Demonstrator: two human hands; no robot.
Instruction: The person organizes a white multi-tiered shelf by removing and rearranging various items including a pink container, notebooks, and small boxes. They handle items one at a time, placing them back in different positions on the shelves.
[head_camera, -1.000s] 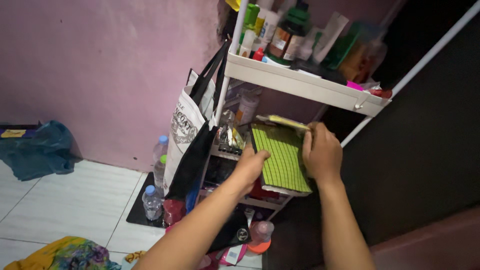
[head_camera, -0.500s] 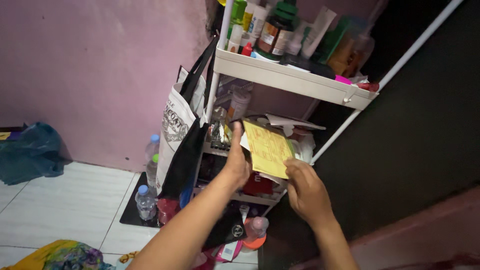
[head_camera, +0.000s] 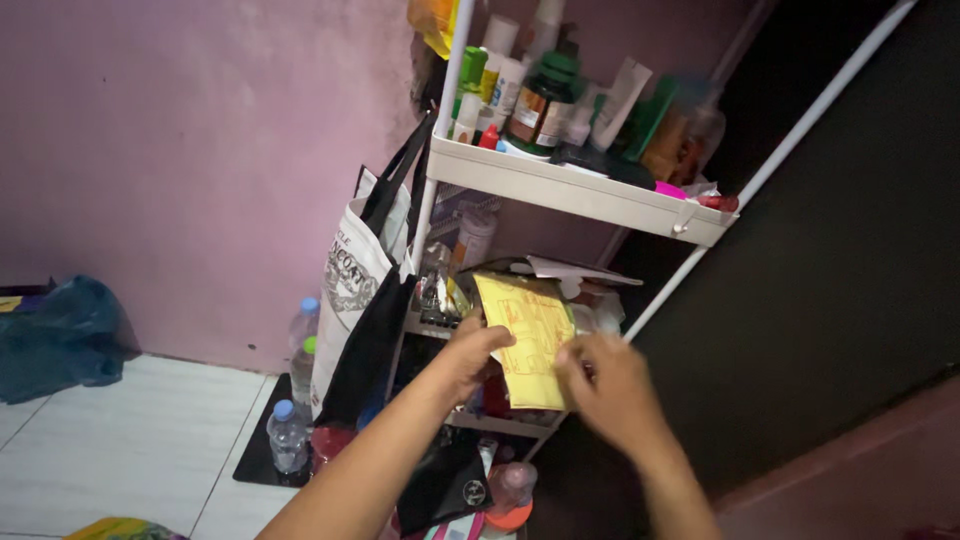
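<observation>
My left hand (head_camera: 478, 350) pinches the left edge of the yellow printed sheet (head_camera: 528, 335) on the rack's middle shelf (head_camera: 470, 420); my right hand (head_camera: 608, 385), fingers loosely curled, touches its lower right corner. I'd keep both edges level, clear of the bottles (head_camera: 540, 95) above my fingertips.

Right hand (head_camera: 612, 385) motion-blurred, grip unclear

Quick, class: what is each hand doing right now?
Left hand: gripping the yellow paper by its left edge.
Right hand: blurred, at the paper's lower right; grip unclear.

left hand (head_camera: 470, 350), right hand (head_camera: 608, 385), yellow sheet (head_camera: 530, 335), shelf rack (head_camera: 580, 190)
</observation>
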